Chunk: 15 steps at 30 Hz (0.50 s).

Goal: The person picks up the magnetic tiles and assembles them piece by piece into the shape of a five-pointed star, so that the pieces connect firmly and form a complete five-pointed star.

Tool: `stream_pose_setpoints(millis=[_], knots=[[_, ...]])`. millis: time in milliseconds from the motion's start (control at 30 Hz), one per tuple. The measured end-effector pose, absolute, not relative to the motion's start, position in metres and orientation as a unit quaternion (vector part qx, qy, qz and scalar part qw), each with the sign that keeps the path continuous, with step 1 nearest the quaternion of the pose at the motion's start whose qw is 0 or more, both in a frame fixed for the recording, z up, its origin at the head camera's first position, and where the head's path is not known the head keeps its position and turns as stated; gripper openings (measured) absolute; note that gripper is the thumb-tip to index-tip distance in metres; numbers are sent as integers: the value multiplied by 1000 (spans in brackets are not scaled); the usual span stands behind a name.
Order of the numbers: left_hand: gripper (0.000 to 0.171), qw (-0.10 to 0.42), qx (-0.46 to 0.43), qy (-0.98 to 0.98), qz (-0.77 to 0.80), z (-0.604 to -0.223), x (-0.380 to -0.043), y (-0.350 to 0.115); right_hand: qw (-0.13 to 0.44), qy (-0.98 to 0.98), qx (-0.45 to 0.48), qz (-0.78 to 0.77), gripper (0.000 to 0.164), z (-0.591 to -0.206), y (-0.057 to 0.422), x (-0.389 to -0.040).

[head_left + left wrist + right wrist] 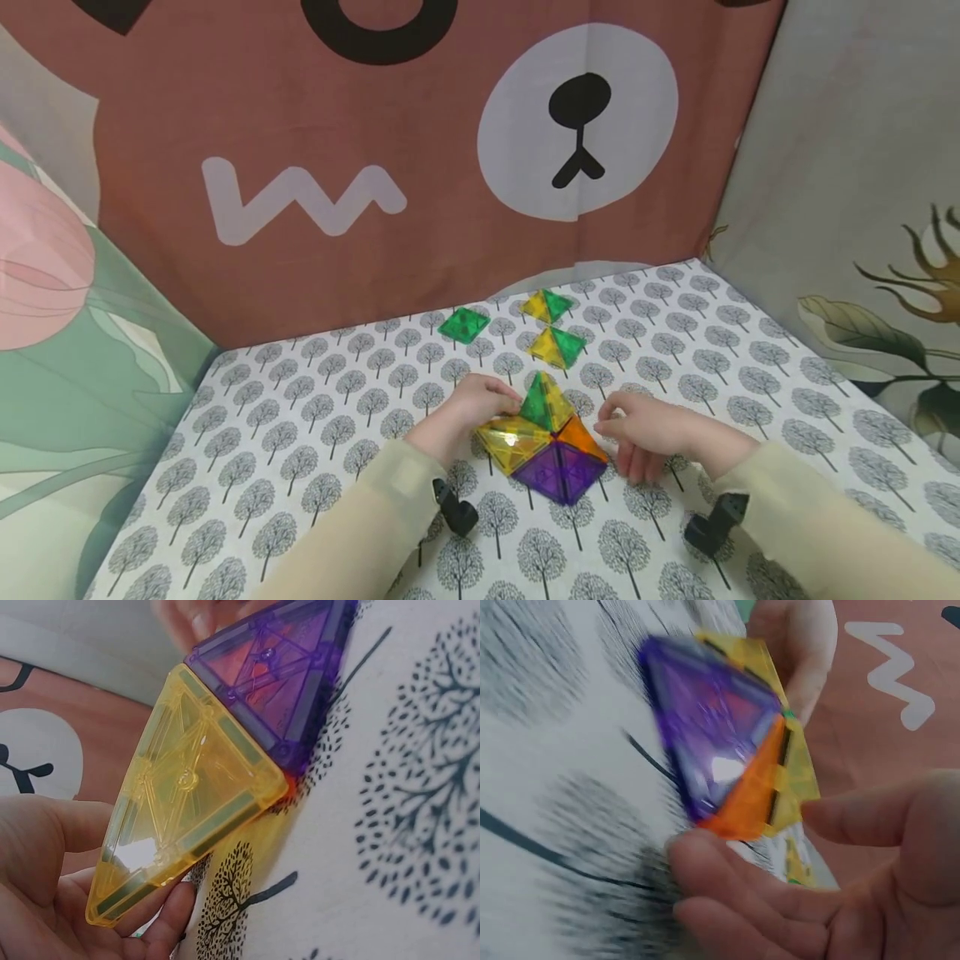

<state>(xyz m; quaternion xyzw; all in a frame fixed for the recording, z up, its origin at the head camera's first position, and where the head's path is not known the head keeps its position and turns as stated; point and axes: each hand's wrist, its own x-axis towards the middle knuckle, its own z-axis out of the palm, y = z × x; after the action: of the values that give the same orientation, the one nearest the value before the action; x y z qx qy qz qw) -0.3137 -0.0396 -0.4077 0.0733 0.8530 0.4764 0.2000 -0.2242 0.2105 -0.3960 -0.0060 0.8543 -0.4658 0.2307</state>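
My head view shows the translucent magnetic-tile model (551,460) at five o'clock; left hand (478,402) at its ten, grip partly hidden, I can't tell; right hand (647,429) at three, fingers spread.

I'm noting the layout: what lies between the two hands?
In the head view, a cluster of translucent yellow, green, orange and purple triangular tiles sits between the left hand and the right hand.

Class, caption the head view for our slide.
Left-hand fingers and right-hand fingers flank a colourful tile structure on tree-patterned cloth.
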Motion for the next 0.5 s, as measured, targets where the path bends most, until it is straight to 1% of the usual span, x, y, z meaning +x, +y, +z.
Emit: stream_pose_setpoints(millis=[133,300,400,500], knots=[[9,202,74,853,476,-407,-314,-40,241,800,-1,-549,45,-399,215,-206],[10,197,74,850,483,-407,-313,-41,265,704,-7,-658,68,-402,218,-188],[11,201,74,846,489,-407,-311,-42,279,657,-4,-700,76,-402,219,-179],[12,210,66,833,507,-408,-310,-44,281,628,-1,-726,78,-401,220,-170]])
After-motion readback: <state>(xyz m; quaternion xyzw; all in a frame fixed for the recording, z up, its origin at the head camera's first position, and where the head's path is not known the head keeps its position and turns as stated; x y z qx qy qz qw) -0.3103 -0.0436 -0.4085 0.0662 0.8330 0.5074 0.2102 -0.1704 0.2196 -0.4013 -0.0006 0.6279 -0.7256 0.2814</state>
